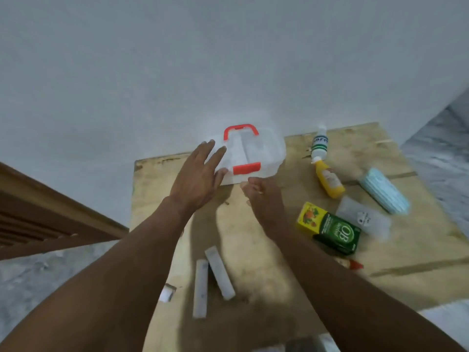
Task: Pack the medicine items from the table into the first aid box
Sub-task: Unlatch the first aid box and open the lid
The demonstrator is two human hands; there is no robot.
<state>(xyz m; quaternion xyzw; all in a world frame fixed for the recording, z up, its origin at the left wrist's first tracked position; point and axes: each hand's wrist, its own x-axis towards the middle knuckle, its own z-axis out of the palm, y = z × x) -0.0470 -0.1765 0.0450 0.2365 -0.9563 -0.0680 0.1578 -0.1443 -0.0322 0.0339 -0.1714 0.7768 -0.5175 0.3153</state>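
The first aid box, clear plastic with a red handle and a red latch, stands closed at the far edge of the wooden table. My left hand hovers open at the box's left side, fingers spread over its lid. My right hand is just in front of the latch, fingers curled, holding nothing I can see. To the right lie a white bottle, a yellow bottle, a stack of blue masks, a clear pouch, a yellow box and a green box.
Two white strips lie near the table's front, with a small red-tipped tube to the right. A white wall rises behind the table. A wooden frame stands at the left, grey floor beside the table.
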